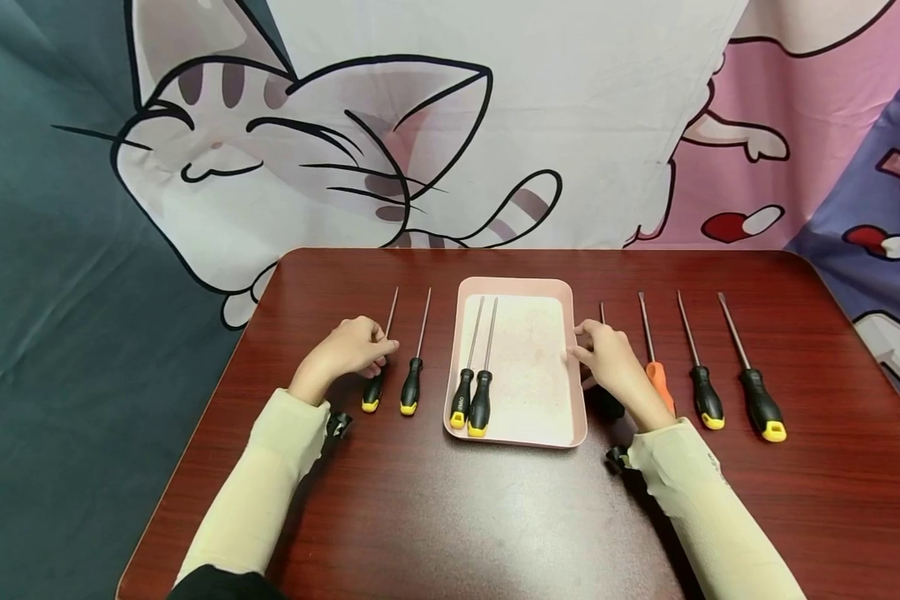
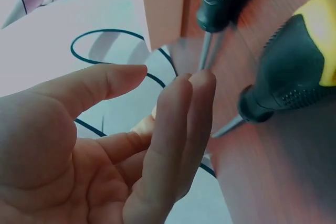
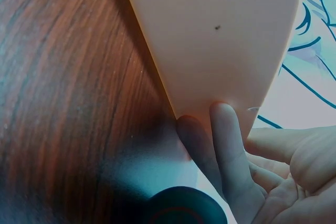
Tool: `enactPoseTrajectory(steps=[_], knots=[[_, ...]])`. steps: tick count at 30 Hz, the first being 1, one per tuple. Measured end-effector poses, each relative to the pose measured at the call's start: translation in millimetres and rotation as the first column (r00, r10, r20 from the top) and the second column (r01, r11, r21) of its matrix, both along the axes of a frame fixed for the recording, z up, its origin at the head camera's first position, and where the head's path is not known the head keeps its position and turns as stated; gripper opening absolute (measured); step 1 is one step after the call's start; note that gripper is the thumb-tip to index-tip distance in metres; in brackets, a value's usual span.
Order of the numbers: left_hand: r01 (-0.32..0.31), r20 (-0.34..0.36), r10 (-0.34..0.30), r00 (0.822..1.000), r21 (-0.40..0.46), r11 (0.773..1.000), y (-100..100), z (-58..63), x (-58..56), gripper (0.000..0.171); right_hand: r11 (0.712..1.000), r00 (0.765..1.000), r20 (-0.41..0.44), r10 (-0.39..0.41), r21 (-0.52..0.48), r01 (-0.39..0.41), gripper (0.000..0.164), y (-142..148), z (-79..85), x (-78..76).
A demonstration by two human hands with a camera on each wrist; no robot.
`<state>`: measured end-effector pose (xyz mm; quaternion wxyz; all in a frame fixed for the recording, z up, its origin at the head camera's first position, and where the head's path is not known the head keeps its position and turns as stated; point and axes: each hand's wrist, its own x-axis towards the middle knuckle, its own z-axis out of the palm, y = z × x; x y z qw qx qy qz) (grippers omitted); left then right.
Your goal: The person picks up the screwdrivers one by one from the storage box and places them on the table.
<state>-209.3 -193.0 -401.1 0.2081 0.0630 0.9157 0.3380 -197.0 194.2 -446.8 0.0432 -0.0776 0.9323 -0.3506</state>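
Note:
My left hand [image 1: 352, 348] hovers over the leftmost black-and-yellow screwdriver [image 1: 373, 390], partly covering it. In the left wrist view that hand's thumb stands apart from the fingers [image 2: 176, 124], with nothing gripped between them. Just right of it lies a second screwdriver [image 1: 411, 385]. My right hand [image 1: 607, 358] is at the right side of a shallow pink tray [image 1: 578, 408]. Its fairly straight fingertips [image 3: 224, 114] touch the tray's outer wall, thumb beside the rim. Two black-and-yellow screwdrivers [image 1: 479, 408] lie side by side inside the tray's left part.
Beneath my right hand lies a partly hidden dark-handled screwdriver [image 1: 609, 407]. Farther right are an orange-handled screwdriver [image 1: 657, 379] and two black-and-yellow ones [image 1: 707, 396], [image 1: 761, 404]. A cat-print cloth [image 1: 607, 125] hangs behind the reddish-brown table [image 1: 435, 517].

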Motion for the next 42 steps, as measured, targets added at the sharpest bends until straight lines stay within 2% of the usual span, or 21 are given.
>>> enactPoseTrajectory(steps=[8, 17, 24, 31, 38, 42], knots=[[0.039, -0.045, -0.037, 0.998, 0.027, 0.999, 15, 9.3, 3.4, 0.027, 1.0, 1.0, 0.004, -0.001, 0.001, 0.001, 0.032, 0, 0.2, 0.3], [0.074, -0.064, -0.07, 0.995, 0.067, 0.995, 31, 14.0, 2.8, 0.027, 1.0, 1.0, 0.008, -0.003, 0.001, 0.003, 0.032, 0, 0.0, -0.2], [0.086, -0.051, -0.081, 0.995, 0.099, 0.991, 45, 18.1, 6.3, 0.026, 0.999, 0.998, 0.065, -0.001, -0.037, 0.004, 0.035, 0, 1.3, -0.6], [0.11, -0.044, -0.106, 0.993, 0.102, 0.989, 60, 20.9, 6.1, 0.027, 0.999, 0.999, 0.043, -0.001, -0.032, 0.002, 0.033, 1, 0.7, -0.6], [0.13, -0.021, -0.128, 0.992, 0.126, 0.983, 78, 24.0, 5.6, 0.027, 0.999, 0.998, 0.057, 0.001, -0.042, 0.001, 0.034, 2, 0.4, -0.5], [0.161, -0.028, -0.159, 0.987, 0.13, 0.978, 87, 23.8, 5.5, 0.026, 0.999, 0.999, 0.053, 0.004, -0.048, -0.002, 0.035, 2, 0.1, -0.3]])
